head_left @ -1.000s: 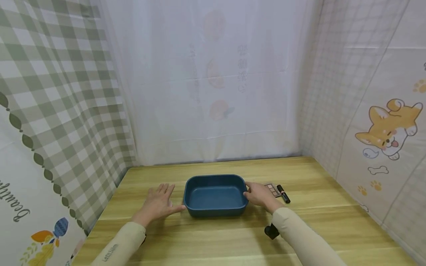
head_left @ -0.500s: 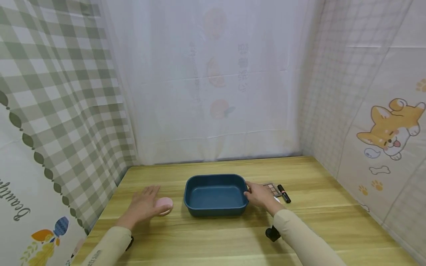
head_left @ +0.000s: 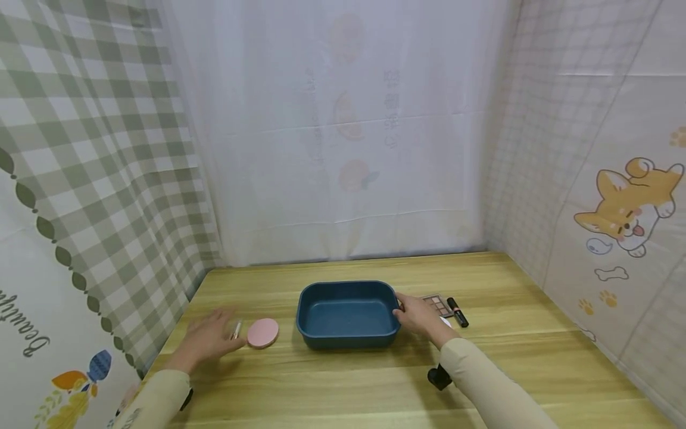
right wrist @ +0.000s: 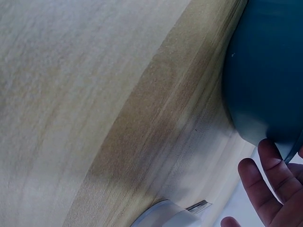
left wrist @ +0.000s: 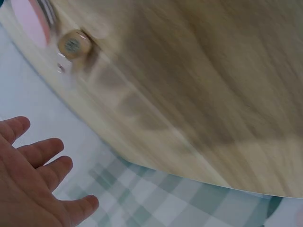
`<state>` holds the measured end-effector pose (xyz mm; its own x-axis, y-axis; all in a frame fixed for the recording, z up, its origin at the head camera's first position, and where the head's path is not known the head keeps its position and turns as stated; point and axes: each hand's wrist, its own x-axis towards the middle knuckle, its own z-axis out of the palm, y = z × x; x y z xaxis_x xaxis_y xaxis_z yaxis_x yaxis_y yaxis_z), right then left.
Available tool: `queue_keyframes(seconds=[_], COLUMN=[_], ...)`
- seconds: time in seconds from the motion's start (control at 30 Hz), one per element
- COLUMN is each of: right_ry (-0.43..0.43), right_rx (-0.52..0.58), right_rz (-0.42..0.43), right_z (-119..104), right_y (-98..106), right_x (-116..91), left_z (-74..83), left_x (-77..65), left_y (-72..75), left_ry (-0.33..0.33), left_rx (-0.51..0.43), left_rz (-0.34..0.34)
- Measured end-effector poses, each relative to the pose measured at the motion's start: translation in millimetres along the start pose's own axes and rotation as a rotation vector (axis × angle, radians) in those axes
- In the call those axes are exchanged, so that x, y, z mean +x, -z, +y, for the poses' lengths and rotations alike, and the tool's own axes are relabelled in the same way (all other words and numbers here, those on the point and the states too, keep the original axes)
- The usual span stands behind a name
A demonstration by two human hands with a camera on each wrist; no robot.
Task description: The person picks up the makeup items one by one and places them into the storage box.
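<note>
A dark blue rectangular basin (head_left: 348, 319) stands upright in the middle of the wooden table. My right hand (head_left: 415, 313) holds its right end, the thumb over the rim. In the right wrist view the fingers (right wrist: 272, 161) lie against the outside of the basin (right wrist: 265, 71). Off to the left, my left hand (head_left: 206, 336) has its fingers spread and holds nothing. Beside its thumb are a flat round pink case (head_left: 263, 332) and a small clear tube (head_left: 236, 330). In the left wrist view the tube shows a round brownish end (left wrist: 75, 45).
Right of the basin lie a small makeup palette (head_left: 437, 305), partly behind the right hand, and a black tube with a pink band (head_left: 457, 313). A white round thing (head_left: 445, 322) shows past the right wrist. Curtains hang behind and at both sides of the table (head_left: 332, 387).
My left hand has moved left, away from the basin, uncovering the pink case and then the small clear tube. The right hand and basin have stayed in place.
</note>
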<state>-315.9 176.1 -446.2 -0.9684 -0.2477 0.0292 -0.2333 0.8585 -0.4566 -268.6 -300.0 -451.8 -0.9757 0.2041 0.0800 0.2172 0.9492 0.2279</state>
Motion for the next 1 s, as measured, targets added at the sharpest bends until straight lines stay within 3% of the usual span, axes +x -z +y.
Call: queue_keyframes(seconds=[0.37, 1.0], right_ry=[0.004, 0.012], right_rx=[0.026, 0.034], right_rz=[-0.007, 0.011], right_z=[-1.4, 0.5], right_y=[1.1, -0.4], right_x=[-1.6, -2.5], left_z=[-11.8, -9.2], left_x=[-7.1, 3.6], left_y=[0.0, -9.2], left_ry=[0.105, 0.150], left_rx=[-0.041, 0.081], left_rz=[-0.072, -0.007])
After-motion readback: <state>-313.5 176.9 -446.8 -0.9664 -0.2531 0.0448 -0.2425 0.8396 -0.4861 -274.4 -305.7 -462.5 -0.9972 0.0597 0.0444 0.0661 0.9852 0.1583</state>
